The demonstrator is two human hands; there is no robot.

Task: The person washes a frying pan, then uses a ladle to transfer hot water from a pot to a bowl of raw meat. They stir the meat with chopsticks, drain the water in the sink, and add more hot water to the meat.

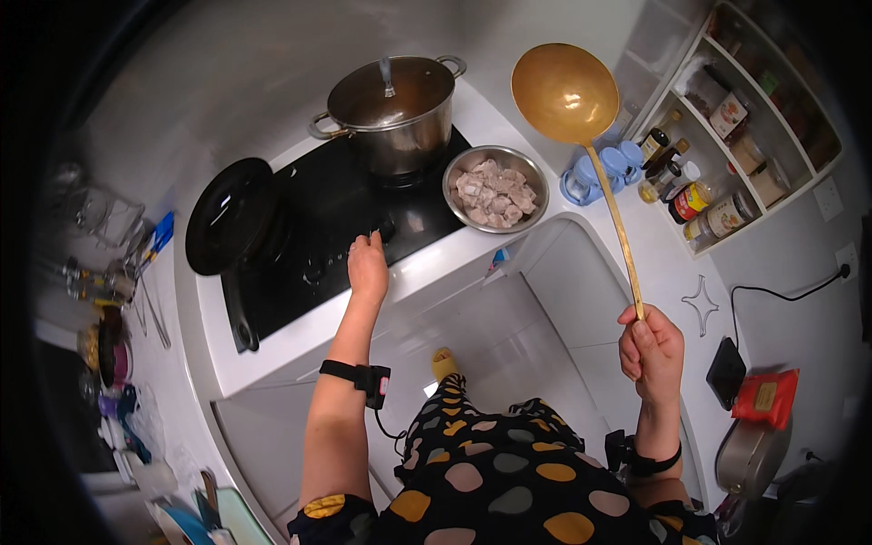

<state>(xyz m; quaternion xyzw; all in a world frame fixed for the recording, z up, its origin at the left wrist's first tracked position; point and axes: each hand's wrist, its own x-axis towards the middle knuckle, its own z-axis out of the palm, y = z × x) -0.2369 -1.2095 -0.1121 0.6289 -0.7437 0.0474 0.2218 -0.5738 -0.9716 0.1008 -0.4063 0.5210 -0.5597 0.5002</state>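
My right hand (652, 351) grips the end of a long brass ladle's handle (616, 225). The ladle's wide bowl (565, 92) is raised to the upper right, its hollow side showing and no food seen in it. My left hand (368, 267) reaches over the front of the black glass cooktop (327, 225), its fingertips beside a small dark knob (385, 229); whether they touch it is hidden. Behind stands a lidded steel stockpot (402, 136) on the cooktop. A steel bowl (538, 204) of pale meat pieces (496, 195) sits at the cooktop's right corner.
A black frying pan (231, 218) lies on the left, its handle pointing toward me. Blue-lidded jars (593, 174) and seasoning bottles stand by a white wall shelf (763, 129). A wire trivet (700, 305), black phone (726, 373) and red packet (764, 397) rest on the right counter.
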